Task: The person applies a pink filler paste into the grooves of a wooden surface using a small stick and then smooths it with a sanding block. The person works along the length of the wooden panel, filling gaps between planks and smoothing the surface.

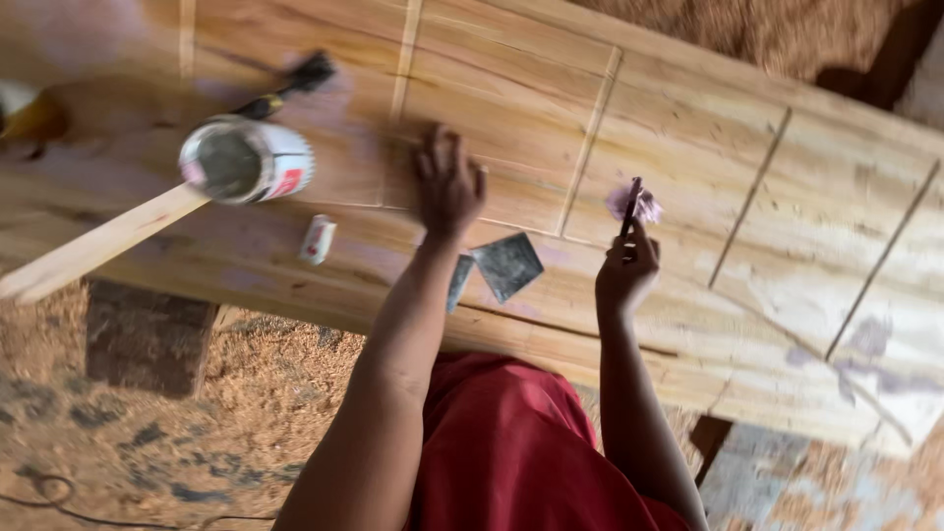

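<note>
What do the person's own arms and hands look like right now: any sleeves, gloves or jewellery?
Both arms are bare from the hands up to the frame's lower edge, with no sleeves in view. The left hand and the right hand wear no gloves; no rings, watch or bracelet can be made out, though the picture is blurred. A red garment covers the body between the arms.

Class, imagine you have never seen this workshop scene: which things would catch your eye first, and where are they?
First, the two hands over the wooden panel: the left hand lies flat on it, while the right hand holds a dark thin tool tipped with pinkish-purple paste. Next, the open tin at upper left, with a brush behind it. Two grey sheet pieces lie between the arms.
</note>
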